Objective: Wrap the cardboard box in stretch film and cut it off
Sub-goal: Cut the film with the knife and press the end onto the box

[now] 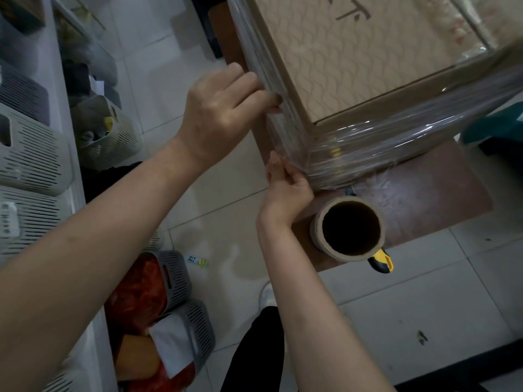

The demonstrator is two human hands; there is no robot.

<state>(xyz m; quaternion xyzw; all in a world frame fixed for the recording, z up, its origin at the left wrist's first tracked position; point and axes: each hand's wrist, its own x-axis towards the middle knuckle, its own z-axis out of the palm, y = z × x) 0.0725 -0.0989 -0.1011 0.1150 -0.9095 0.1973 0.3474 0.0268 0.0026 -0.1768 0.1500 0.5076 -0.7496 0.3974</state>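
A large cardboard box [353, 60] stands on a low brown board [430, 199], its sides covered by clear stretch film [376, 142]. My left hand [223, 108] is at the box's left side near the top, fingers curled and pinching the film against it. Lower down, my right hand [285, 185] pinches the film at the box's near bottom corner. The film roll [349, 229] stands upright on the board just right of my right wrist, its hollow cardboard core facing up. A yellow and black cutter [382, 260] lies partly hidden behind the roll.
Grey slotted baskets [31, 154] line a white shelf on the left. More baskets with red and orange contents [158, 301] sit on the tiled floor [226, 222] near my leg. A teal object [495, 128] lies at the right edge.
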